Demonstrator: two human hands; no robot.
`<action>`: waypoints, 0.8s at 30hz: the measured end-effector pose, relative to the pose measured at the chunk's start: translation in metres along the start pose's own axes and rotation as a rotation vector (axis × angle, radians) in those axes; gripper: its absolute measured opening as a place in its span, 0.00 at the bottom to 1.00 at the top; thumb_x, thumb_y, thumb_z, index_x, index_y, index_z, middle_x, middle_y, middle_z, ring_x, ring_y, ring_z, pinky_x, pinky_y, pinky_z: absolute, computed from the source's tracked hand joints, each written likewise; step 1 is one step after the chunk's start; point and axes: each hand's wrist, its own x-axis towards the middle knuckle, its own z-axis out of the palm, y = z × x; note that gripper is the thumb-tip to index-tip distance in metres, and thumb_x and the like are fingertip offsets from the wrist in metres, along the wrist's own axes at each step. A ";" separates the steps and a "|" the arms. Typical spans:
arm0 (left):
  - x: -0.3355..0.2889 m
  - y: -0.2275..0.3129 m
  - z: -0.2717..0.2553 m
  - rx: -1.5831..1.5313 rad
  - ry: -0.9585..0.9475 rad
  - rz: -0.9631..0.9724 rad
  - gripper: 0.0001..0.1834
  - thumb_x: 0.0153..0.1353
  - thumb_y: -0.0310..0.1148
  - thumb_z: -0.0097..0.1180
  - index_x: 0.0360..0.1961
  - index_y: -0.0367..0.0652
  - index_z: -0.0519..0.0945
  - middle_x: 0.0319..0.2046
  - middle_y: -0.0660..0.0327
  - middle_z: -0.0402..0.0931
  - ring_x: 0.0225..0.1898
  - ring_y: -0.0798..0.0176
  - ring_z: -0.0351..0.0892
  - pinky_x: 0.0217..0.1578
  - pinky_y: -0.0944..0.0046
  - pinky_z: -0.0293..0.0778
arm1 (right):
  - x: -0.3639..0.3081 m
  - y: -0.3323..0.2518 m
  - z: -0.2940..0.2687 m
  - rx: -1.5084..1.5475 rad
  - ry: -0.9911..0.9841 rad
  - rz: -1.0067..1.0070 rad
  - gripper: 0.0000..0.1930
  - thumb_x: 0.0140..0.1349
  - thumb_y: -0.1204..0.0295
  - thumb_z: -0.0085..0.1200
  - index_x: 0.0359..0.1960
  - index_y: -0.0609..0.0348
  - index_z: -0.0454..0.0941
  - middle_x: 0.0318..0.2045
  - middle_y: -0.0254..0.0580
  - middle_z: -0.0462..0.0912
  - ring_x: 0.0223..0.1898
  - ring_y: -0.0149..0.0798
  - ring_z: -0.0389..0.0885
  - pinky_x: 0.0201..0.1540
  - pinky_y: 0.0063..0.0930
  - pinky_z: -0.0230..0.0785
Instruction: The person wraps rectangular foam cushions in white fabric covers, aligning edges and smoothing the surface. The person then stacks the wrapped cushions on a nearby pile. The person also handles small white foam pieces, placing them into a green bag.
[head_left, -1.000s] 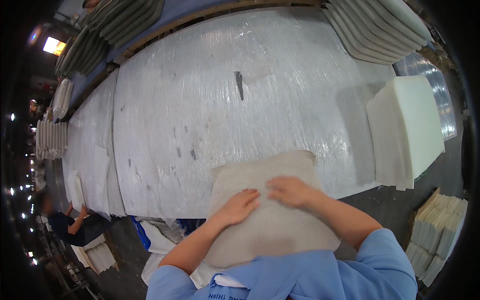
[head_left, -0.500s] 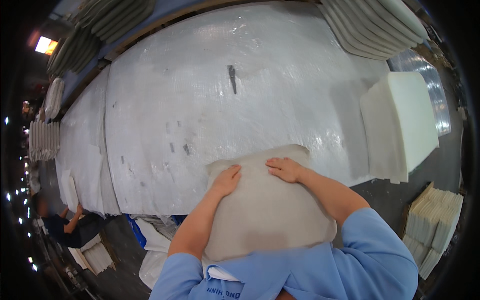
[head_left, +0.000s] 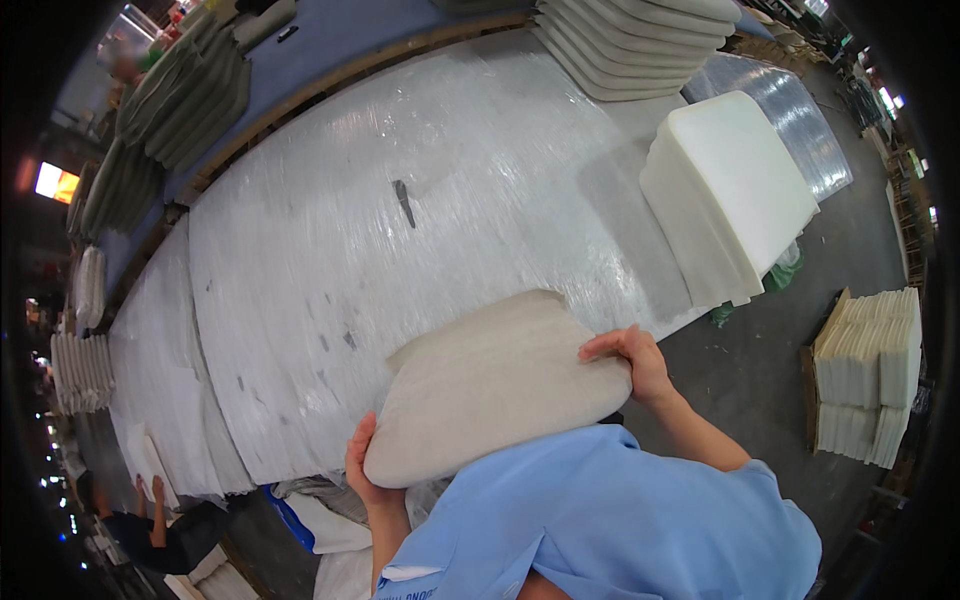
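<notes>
Gripping grey pad (head_left: 495, 385) | left hand (head_left: 362, 470) clasps corner | right hand (head_left: 632, 355) apparently pinches edge

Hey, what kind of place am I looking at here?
Probably a factory floor, likely foam or cushion making. A long work table wrapped in clear plastic, stacks of white foam slabs and grey pads, and both hands, left and right, holding a beige cushion pad.
</notes>
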 end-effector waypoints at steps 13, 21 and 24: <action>0.089 -0.004 -0.010 -0.081 0.060 0.120 0.34 0.78 0.55 0.34 0.44 0.35 0.83 0.45 0.52 0.84 0.51 0.54 0.80 0.59 0.53 0.71 | 0.082 0.026 0.005 0.129 0.048 -0.116 0.44 0.76 0.35 0.26 0.36 0.65 0.85 0.37 0.48 0.88 0.42 0.39 0.85 0.53 0.32 0.74; 0.098 -0.015 -0.010 -0.059 0.049 0.079 0.34 0.77 0.56 0.34 0.43 0.36 0.83 0.46 0.50 0.84 0.50 0.54 0.80 0.60 0.52 0.70 | 0.116 0.081 -0.033 0.325 -0.005 0.124 0.44 0.74 0.33 0.31 0.36 0.66 0.84 0.36 0.50 0.89 0.40 0.41 0.87 0.50 0.34 0.78; 0.099 -0.018 -0.006 -0.060 0.058 0.071 0.36 0.76 0.57 0.32 0.44 0.36 0.84 0.44 0.50 0.85 0.49 0.53 0.81 0.60 0.49 0.72 | 0.128 0.098 -0.042 0.296 -0.034 0.187 0.45 0.75 0.34 0.26 0.36 0.67 0.84 0.37 0.51 0.89 0.40 0.44 0.88 0.51 0.38 0.80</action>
